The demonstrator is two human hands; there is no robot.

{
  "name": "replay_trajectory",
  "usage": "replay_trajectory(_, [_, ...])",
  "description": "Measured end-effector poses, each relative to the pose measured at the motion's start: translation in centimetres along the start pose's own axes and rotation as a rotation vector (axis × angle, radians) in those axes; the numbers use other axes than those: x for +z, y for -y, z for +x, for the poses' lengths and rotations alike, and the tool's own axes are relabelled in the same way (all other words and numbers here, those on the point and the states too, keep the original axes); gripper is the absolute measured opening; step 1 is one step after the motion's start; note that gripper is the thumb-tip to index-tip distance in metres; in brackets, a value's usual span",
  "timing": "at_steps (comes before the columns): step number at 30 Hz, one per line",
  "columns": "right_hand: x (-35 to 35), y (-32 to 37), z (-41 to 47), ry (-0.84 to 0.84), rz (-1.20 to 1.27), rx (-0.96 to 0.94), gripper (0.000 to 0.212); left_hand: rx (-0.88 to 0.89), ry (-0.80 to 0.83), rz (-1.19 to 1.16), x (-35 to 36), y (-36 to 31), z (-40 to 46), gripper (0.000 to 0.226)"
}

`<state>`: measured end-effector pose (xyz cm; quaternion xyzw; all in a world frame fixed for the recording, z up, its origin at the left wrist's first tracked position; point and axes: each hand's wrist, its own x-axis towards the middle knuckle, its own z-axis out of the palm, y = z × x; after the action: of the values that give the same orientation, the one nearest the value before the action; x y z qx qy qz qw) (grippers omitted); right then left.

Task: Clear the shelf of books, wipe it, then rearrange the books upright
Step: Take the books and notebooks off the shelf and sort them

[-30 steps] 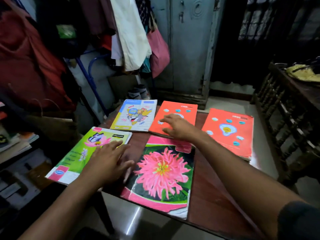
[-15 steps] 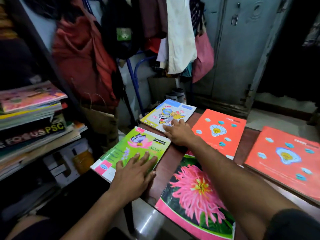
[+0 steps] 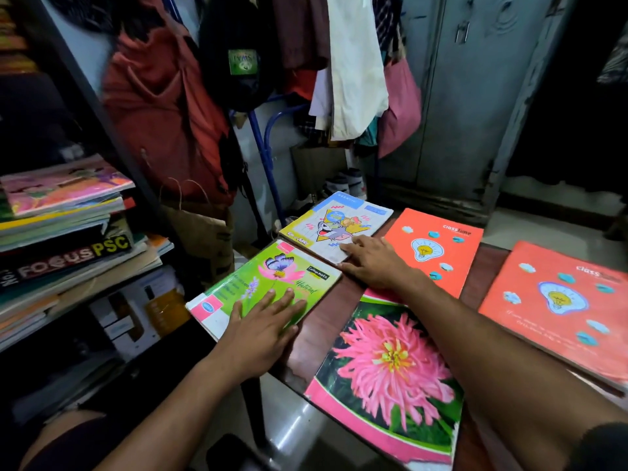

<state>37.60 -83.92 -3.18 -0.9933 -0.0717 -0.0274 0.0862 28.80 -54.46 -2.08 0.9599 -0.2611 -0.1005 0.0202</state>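
Five thin paperback notebooks lie flat, covers up, on a dark reddish-brown wooden table (image 3: 317, 338). The glossy green notebook with a butterfly and pink flower (image 3: 258, 287) overhangs the table's left edge. Just behind it lies the pale cartoon-cat notebook (image 3: 334, 227). Two orange notebooks with a light-bulb drawing lie to the right: one mid-table (image 3: 438, 246), one at the far right (image 3: 557, 307) (well apart from each other). Nearest lies the large notebook with a pink dahlia photo (image 3: 390, 379), its corner overlapping the mid orange one.
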Motion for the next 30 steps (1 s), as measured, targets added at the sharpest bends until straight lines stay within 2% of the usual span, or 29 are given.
replay_trajectory(2, [0.2, 0.0, -0.6, -0.038, 0.066, -0.012, 0.063, -0.018, -0.019, -0.020, 0.1, -0.4, -0.2, 0.055])
replay_trajectory(5, [-0.7, -1.2, -1.8, -0.173, 0.187, 0.083, 0.061, 0.108, -0.177, -0.058, 0.0, -2.8, -1.2, 0.069])
replay_trajectory(7, [-1.1, -2.6, -3.5, -0.144, 0.124, 0.211, 0.053, 0.261, -0.126, -0.112, 0.0, -5.0, -2.0, 0.079])
replay_trajectory(10, [-0.7, -4.0, -5.9, 0.026, 0.034, 0.277, 0.059, 0.383, 0.047, -0.134, 0.4, -6.1, -2.1, 0.083])
replay_trajectory(13, [0.1, -3.0, -6.2, 0.035, 0.047, 0.318, 0.061, 0.386, 0.117, -0.203, -0.3, -4.9, -1.6, 0.082])
replay_trajectory(19, [0.1, -0.3, -5.9, -0.014, 0.101, 0.417, 0.062, 0.361, 0.118, -0.065, -1.4, -3.1, -2.6, 0.074])
replay_trajectory(22, [-0.5, 0.3, -6.4, -0.075, 0.147, 0.429, 0.064, 0.275, 0.020, -0.031, -0.6, -1.8, -2.7, 0.098])
replay_trajectory(24, [-0.8, 1.9, -6.9, -0.184, 0.146, 0.293, 0.064, 0.173, -0.004, -0.078, 0.2, -0.5, -2.6, 0.113])
replay_trajectory(25, [-0.8, 2.9, -7.3, -0.198, 0.135, 0.198, 0.062, 0.153, 0.002, -0.087, 0.5, -0.1, -2.4, 0.111])
replay_trajectory(27, [0.1, 5.1, -8.2, -0.131, 0.059, 0.081, 0.058, 0.158, -0.013, -0.062, 0.8, 0.8, -2.0, 0.074])
replay_trajectory(28, [0.6, 5.8, -8.7, -0.101, 0.015, 0.077, 0.056, 0.163, -0.035, -0.061, 0.8, 1.1, -1.9, 0.057])
replay_trajectory(30, [0.9, 7.4, -9.1, -0.117, -0.003, 0.096, 0.056, 0.167, -0.073, -0.080, 0.7, 1.3, -1.9, 0.049])
